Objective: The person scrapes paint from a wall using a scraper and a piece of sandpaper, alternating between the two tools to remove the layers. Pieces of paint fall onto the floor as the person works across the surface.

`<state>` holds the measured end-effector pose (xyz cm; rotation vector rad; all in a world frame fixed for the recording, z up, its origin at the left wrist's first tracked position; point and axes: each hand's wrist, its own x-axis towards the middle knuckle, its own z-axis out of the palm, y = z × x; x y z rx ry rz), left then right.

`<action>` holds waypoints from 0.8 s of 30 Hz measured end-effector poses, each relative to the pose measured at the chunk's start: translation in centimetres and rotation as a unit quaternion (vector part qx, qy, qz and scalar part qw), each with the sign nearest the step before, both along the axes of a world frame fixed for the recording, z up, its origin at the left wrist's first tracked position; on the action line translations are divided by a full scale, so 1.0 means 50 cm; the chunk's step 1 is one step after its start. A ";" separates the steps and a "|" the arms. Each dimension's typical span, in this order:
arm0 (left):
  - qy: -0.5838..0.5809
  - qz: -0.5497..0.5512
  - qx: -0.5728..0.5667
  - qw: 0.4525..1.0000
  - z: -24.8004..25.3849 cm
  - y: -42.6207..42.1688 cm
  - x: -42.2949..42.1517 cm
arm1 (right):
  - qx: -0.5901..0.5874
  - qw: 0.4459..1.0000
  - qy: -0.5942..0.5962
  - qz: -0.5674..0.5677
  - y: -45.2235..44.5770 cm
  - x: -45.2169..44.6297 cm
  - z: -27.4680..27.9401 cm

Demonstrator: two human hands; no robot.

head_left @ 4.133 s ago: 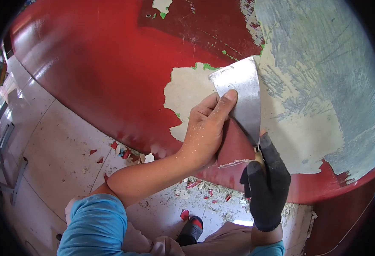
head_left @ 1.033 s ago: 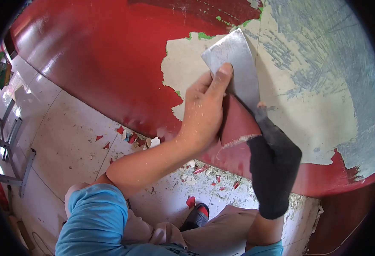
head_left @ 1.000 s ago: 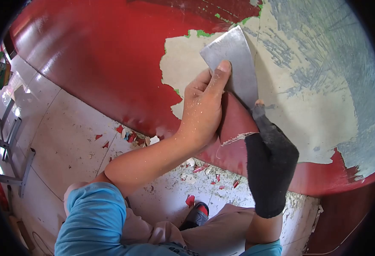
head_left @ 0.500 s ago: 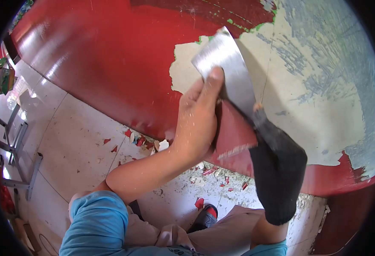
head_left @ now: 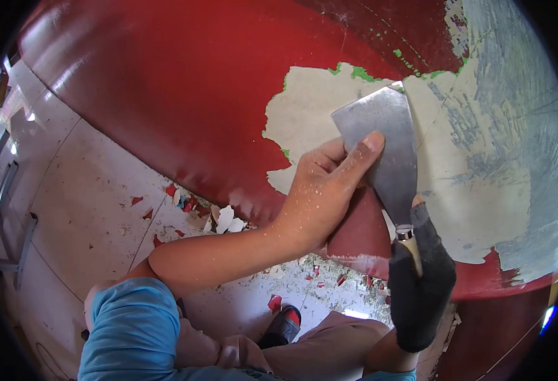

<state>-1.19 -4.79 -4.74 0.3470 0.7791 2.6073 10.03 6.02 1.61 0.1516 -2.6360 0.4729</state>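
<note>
My bare left hand pinches the broad metal blade of a putty knife, thumb on the near face and fingers mostly hidden behind. My right hand, in a black glove with a bare fingertip showing, is closed around the knife's pale handle. The blade is tilted up in front of a curved red surface, over a cream stripped patch with green-edged borders. Below my left hand shows a dull red piece with a frayed pale lower edge; whether it is loose or attached I cannot tell.
Grey streaks cover the surface at the right. Red and white flakes and crumbs lie on the tiled floor. A metal frame stands at the far left. My shoe is below.
Both hands and the putty knife have moved down and to the right, and the blade has turned more upright. More of the knife's handle shows. The camera view has shifted slightly.
</note>
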 end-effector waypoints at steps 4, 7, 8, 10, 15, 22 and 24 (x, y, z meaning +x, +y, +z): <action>-0.021 0.004 0.001 1.000 0.025 -0.023 -0.015 | 0.007 0.995 -0.095 -0.013 0.008 0.007 0.040; -0.095 -0.067 0.117 0.986 0.026 -0.034 -0.016 | 0.017 0.992 -0.126 -0.002 0.020 0.014 0.047; -0.075 -0.053 0.101 0.991 0.025 -0.032 -0.016 | 0.060 0.995 -0.063 0.041 0.033 0.009 0.034; -0.081 -0.045 0.085 0.992 0.013 -0.022 -0.011 | 0.058 0.995 -0.074 0.020 0.034 0.015 0.040; -0.139 -0.098 0.057 0.984 -0.019 0.000 -0.002 | 0.105 0.988 -0.089 -0.063 0.036 0.028 0.048; -0.098 -0.008 0.061 0.993 -0.044 0.027 0.045 | -0.028 0.990 -0.134 -0.014 0.034 -0.007 0.006; -0.103 -0.004 0.090 0.991 -0.057 0.027 0.043 | 0.012 0.994 -0.102 0.043 0.034 -0.023 -0.026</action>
